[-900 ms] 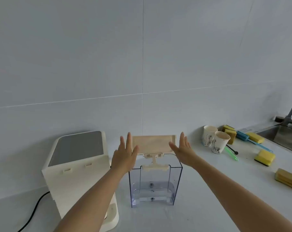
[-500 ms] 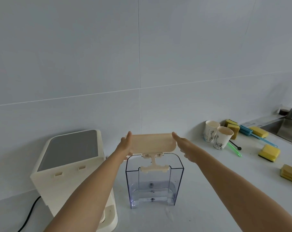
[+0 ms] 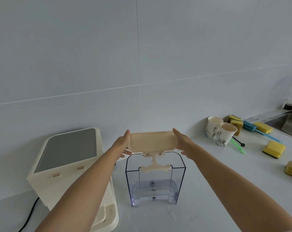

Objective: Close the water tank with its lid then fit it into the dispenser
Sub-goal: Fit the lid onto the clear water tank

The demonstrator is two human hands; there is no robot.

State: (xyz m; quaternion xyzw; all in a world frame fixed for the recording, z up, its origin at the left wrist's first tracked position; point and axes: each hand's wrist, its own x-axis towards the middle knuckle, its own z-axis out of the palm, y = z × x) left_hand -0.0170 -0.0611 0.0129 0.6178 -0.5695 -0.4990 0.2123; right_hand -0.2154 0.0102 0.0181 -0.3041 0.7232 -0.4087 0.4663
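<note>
No readable txt anywhere; paper cups point(image 3: 223, 133) carry printed drawings only, no legible words

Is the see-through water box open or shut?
Open. The lid stands tilted up above the water tank, held between the left hand and right hand.

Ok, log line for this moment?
step: closing | cream plastic lid: raised, both ends held | left hand | right hand | clear plastic water tank: open, on counter

There is just one camera, and it sits on the person's head. It looks forward and a little down at a white counter point(image 3: 208, 206) and the tiled wall point(image 3: 141, 56) at 12 o'clock. It is close, about an arm away, with both forearms reaching in from 6 o'clock.
</note>
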